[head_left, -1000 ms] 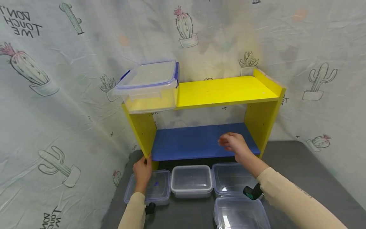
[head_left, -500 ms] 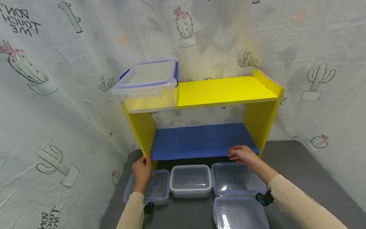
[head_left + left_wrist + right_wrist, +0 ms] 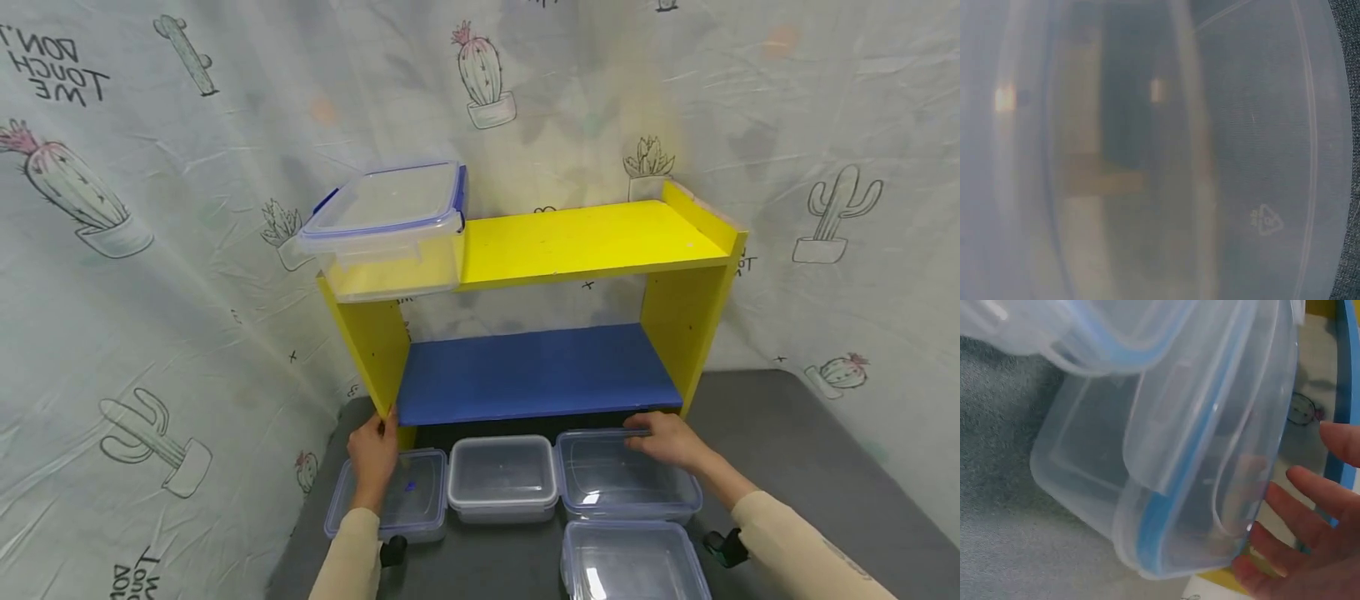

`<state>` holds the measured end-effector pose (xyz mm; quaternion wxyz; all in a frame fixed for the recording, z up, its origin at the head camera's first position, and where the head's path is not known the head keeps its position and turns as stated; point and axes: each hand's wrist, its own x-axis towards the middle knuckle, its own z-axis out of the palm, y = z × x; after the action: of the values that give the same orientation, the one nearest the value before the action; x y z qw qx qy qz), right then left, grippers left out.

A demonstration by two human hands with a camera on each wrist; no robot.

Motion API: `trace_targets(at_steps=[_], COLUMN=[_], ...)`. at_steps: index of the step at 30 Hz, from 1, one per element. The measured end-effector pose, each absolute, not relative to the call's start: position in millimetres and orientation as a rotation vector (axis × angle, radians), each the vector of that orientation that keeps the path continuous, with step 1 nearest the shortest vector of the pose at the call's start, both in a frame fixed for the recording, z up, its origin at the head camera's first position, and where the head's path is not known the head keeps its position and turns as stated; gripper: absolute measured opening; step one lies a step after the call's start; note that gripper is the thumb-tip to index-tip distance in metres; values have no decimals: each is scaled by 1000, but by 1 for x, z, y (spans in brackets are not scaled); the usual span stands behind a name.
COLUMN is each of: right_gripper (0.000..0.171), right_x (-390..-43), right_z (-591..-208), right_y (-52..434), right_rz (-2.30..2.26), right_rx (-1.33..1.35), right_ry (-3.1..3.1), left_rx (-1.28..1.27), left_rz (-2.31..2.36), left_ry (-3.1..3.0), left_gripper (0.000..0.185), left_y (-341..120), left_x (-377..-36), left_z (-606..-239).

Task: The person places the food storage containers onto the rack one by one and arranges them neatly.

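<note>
My left hand (image 3: 372,457) grips the lower front edge of the yellow left side panel (image 3: 367,358) of a shelf unit, thumb and fingers at its rim. Below that hand lies a clear lidded food container (image 3: 420,492), which fills the left wrist view. Over the back-right food container (image 3: 600,475) reaches my right hand (image 3: 670,439), near the front of the blue shelf (image 3: 525,375). In the right wrist view the fingers of this hand are spread loosely beside the container's blue-edged lid (image 3: 1235,462). Whether the fingertips touch the lid I cannot tell.
A large clear box with a blue-rimmed lid (image 3: 397,200) stands on the left of the yellow top shelf (image 3: 585,242), overhanging its front. Another container (image 3: 502,471) sits mid-row, and one more (image 3: 633,562) lies in front at the right, on the dark grey tabletop (image 3: 787,467).
My right hand has moved down and to the right, from above the blue shelf to over the back-right food container. The left hand stays on the side panel.
</note>
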<state>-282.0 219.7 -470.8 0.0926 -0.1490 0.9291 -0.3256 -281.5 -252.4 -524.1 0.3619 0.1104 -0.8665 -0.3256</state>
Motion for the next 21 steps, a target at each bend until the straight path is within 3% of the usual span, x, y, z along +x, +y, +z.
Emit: trace_targets(at_steps=[16, 21], right_gripper=[82, 84], right_x=[-284, -286], right_z=[-500, -504], right_y=[257, 261], right_rz=[-994, -965], right_rx=[-332, -253], right_ry=[2634, 2743], left_rx=[230, 246], left_rz=[-807, -812], left_ry=[-2199, -2205], left_gripper=[38, 38], left_y=[-252, -254], left_x=[-282, -283], left_z=[-528, -527])
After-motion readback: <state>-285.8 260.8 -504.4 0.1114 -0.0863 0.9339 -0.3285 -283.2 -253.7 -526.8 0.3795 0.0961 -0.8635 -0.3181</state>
